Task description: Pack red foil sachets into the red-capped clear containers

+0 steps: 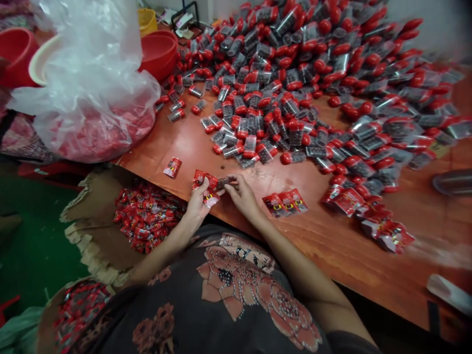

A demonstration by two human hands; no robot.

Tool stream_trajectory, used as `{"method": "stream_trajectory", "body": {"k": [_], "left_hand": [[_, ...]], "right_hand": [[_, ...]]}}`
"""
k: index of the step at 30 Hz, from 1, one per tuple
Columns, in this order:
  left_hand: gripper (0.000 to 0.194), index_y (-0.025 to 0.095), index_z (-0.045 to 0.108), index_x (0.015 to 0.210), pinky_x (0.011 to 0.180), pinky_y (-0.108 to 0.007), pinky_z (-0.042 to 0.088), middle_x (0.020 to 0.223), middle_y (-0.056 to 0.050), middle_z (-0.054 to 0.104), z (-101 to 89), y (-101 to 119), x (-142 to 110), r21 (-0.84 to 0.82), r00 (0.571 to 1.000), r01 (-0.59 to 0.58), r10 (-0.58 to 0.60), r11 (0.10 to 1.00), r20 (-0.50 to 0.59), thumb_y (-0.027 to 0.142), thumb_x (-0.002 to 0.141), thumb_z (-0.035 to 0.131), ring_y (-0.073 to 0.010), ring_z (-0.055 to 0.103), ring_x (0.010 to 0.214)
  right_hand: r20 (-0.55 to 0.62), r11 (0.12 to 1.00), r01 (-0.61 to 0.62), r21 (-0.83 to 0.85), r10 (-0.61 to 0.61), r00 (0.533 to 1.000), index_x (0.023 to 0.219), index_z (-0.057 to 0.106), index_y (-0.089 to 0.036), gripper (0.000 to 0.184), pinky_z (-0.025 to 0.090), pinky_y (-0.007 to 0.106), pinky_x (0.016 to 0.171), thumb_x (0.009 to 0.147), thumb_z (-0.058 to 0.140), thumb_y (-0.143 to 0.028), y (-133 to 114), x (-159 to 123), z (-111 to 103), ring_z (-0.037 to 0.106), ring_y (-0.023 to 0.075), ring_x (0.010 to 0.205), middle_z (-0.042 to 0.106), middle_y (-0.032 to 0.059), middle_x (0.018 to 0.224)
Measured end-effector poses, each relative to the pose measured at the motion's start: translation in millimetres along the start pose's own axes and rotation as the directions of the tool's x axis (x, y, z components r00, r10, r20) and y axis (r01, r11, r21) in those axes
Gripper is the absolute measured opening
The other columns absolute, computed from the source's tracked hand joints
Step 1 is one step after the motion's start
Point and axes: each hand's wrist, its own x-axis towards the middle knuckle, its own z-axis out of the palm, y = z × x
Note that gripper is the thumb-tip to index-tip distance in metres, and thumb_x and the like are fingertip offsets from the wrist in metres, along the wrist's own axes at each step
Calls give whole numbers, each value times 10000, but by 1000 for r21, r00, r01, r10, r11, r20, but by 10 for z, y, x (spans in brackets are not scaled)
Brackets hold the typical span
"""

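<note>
Holding red sachets (205, 181) in the left hand (196, 202), right hand (242, 195) pinching a dark piece (221, 184).

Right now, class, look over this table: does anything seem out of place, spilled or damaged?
The cardboard carton beside the left hand, which holds a red sachet, has a ragged, torn edge. One small brown pellet lies loose on the red-orange table, outside the capped tubes.

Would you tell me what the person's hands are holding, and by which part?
The left hand grips a red sachet by its lower edge; the right hand pinches a small dark item, though which part is unclear.
</note>
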Motion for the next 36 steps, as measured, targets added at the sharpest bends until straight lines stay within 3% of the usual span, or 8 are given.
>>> {"method": "stream_trajectory", "body": {"k": [5, 11, 14, 17, 21, 25, 28, 36], "left_hand": [[73, 160, 672, 864, 947, -426, 551, 924, -68, 768, -180, 188, 137, -43, 999, -41, 40, 998, -22, 205, 830, 719, -215, 713, 986], [48, 155, 653, 818, 940, -423, 560, 823, -34, 755, -238, 289, 162, -81, 997, -26, 20, 996, -72, 153, 837, 698, -169, 723, 821], [60, 154, 649, 806, 931, -421, 566, 785, -27, 745, -211, 320, 134, -85, 995, -15, 7, 996, -95, 158, 837, 700, -174, 729, 801], [46, 158, 652, 837, 931, -420, 570, 787, -26, 749, -197, 345, 144, -109, 995, 5, -17, 994, -102, 166, 843, 697, -180, 735, 814], [26, 162, 659, 903, 956, -448, 558, 807, -37, 757, -216, 390, 222, -132, 991, 62, -77, 989, -109, 174, 884, 647, -181, 739, 831], [161, 163, 667, 1055, 982, -495, 539, 887, -78, 776, -182, 445, 275, -127, 978, 167, -180, 978, -102, 178, 906, 606, -228, 734, 955], [234, 132, 651, 1138, 982, -516, 534, 948, -126, 776, -75, 475, 253, -107, 962, 265, -270, 958, -44, 189, 925, 572, -263, 720, 1020], [239, 138, 623, 1158, 981, -544, 533, 973, -129, 763, 329, 527, 93, -100, 937, 342, -348, 934, -39, 187, 939, 539, -284, 710, 1042]], "right_hand": [[29, 938, 189, -292, -189, 982, 1222, 660, -290, 348, 493, 435, 955, 936, 466, -248, 91, 481, 32, 603, 235, 1059, 638, 82, 1124], [264, 845, 292, -448, -188, 946, 1014, 774, -252, 228, 463, 443, 943, 867, 602, -227, 154, 835, 175, 597, 270, 964, 695, 92, 1014], [207, 884, 247, -397, -176, 963, 949, 778, -239, 192, 475, 434, 942, 873, 603, -249, 150, 792, 162, 617, 262, 950, 716, 89, 953], [75, 972, 113, -205, -99, 992, 1034, 753, -246, 243, 536, 415, 865, 899, 572, -338, 131, 662, 126, 654, 239, 942, 734, 67, 1022], [122, 999, -44, 11, 43, 992, 1127, 725, -261, 324, 584, 381, 776, 894, 579, -433, 50, 480, 101, 697, 210, 885, 755, 39, 1063], [90, 999, -32, 42, 28, 996, 1098, 742, -268, 316, 573, 394, 859, 871, 617, -448, -112, 416, 67, 701, 211, 954, 768, 35, 1071], [70, 990, -65, 129, 56, 996, 1093, 744, -266, 325, 585, 354, 766, 848, 644, -455, -260, 428, -5, 704, 189, 860, 774, 37, 1030], [230, 999, 10, 45, -20, 973, 1132, 738, -270, 336, 569, 344, 723, 883, 608, -455, -519, 415, -436, 677, 161, 739, 775, 19, 940]]}}
